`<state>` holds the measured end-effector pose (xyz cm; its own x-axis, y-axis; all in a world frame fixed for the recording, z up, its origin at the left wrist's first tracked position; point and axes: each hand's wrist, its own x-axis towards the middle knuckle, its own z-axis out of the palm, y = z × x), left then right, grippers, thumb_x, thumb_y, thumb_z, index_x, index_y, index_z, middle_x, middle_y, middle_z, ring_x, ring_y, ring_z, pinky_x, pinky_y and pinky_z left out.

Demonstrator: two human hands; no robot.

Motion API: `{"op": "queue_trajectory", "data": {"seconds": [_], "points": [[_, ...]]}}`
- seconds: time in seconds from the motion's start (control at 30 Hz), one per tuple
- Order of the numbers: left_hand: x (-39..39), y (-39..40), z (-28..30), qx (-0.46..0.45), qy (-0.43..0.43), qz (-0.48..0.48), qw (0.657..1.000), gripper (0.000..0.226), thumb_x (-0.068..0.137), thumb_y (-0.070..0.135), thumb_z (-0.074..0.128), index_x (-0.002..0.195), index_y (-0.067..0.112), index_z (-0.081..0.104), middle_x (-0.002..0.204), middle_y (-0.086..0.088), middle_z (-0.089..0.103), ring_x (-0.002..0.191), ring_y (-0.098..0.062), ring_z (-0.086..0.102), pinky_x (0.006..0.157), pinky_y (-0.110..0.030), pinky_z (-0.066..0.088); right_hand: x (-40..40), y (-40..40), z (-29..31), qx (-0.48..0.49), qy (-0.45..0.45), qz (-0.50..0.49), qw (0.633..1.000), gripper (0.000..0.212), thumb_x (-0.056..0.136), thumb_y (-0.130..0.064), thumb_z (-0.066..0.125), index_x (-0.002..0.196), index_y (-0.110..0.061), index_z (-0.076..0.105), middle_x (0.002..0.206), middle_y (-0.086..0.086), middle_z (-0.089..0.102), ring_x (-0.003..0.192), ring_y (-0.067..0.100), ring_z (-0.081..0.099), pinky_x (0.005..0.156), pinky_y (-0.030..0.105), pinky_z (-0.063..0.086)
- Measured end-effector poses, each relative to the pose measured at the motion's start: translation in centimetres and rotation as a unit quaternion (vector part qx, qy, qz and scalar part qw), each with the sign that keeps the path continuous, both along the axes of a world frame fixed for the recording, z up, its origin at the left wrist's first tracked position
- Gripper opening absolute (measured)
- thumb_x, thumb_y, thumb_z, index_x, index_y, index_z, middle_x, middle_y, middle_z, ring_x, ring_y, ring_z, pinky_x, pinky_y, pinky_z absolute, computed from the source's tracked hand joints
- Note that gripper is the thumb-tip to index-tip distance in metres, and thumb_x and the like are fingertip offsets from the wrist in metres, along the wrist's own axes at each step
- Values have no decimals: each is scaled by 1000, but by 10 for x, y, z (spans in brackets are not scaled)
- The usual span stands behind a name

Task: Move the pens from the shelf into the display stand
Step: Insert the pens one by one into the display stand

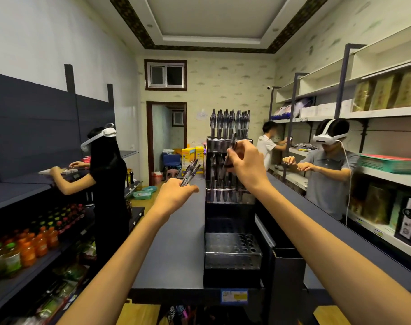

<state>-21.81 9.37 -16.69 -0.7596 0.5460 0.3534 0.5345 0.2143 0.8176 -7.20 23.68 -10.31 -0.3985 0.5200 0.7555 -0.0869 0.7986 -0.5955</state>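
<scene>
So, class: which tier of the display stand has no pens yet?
The lowest, nearest tier: its holes show empty, while the upper tiers hold upright pens.

Dark translucent pens with black grips, fanned above the left fingers; black tiered display stand with clear perforated trays, beyond the right fingers; slate-grey shelf top; orange bottles; yellow price tag

Pale patterned wallpaper covers the walls under a recessed white ceiling with dark ornate trim. A small brown-framed window sits above an open doorway. White wall shelving lines the right; dark grey shelving lines the left.
</scene>
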Motion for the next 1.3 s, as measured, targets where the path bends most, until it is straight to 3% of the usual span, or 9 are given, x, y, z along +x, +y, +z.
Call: {"op": "queue_trajectory", "data": {"seconds": [0.13,0.27,0.37,0.6,0.77,0.97,1.13,1.2,1.3], "points": [[-1,-3,0,-21,44,-9,999,41,78,32,77,55,23,44,41,12,44,51,-12,41,52,-26,36,-6,-3,0,28,-32,-14,999,17,100,-16,63,107,0,63,97,17,70,88,31,70,77,49,61],[0,-5,1,-20,68,-1,998,38,79,29,77,58,23,47,54,7,50,55,-13,46,55,-28,39,-7,-2,-5,54,-69,-40,995,20,97,-18,69,107,-1,68,96,15,74,83,24,69,78,32,58],[2,-6,4,-7,66,23,998,36,81,27,75,57,21,48,59,2,53,59,-17,50,60,-33,45,-8,-1,-5,46,-83,-53,994,23,96,-21,70,106,-1,70,94,14,74,85,25,71,84,40,59],[22,-1,8,22,64,25,997,30,83,24,69,59,18,51,57,1,51,56,-16,46,57,-31,41,-9,-1,3,26,-120,-63,990,24,95,-22,71,100,2,74,91,17,75,86,31,72,86,46,58],[32,-2,11,6,98,29,995,30,86,22,68,61,16,52,63,-3,55,63,-19,51,64,-34,48,-7,1,5,33,-196,-90,976,24,91,-29,76,84,-6,79,82,9,76,84,21,72,81,30,56],[39,-6,14,5,128,24,991,30,87,20,65,61,17,51,61,-1,55,60,-15,51,55,-29,41,-8,3,-13,17,-240,-92,966,27,91,-35,74,85,-10,82,80,6,77,82,18,72,86,36,58],[41,-2,15,-6,137,32,990,29,87,19,64,61,16,51,62,-3,56,63,-20,52,55,-30,39,-1,1,-12,28,-229,-98,968,20,88,-31,77,83,-12,81,79,3,77,82,17,72,79,32,58],[43,2,16,-16,149,42,988,28,88,21,65,63,15,52,65,-5,58,70,-26,56,61,-34,43,3,-2,-8,0,-208,-46,977,15,87,-26,76,81,-13,80,76,1,77,79,15,73,78,33,61],[48,8,17,-42,173,65,982,21,89,30,66,80,12,61,80,-10,65,83,-32,62,74,-40,55,12,-6,2,-142,-205,146,957,13,86,-24,78,90,-12,80,83,4,78,79,14,73,81,32,61]]}}
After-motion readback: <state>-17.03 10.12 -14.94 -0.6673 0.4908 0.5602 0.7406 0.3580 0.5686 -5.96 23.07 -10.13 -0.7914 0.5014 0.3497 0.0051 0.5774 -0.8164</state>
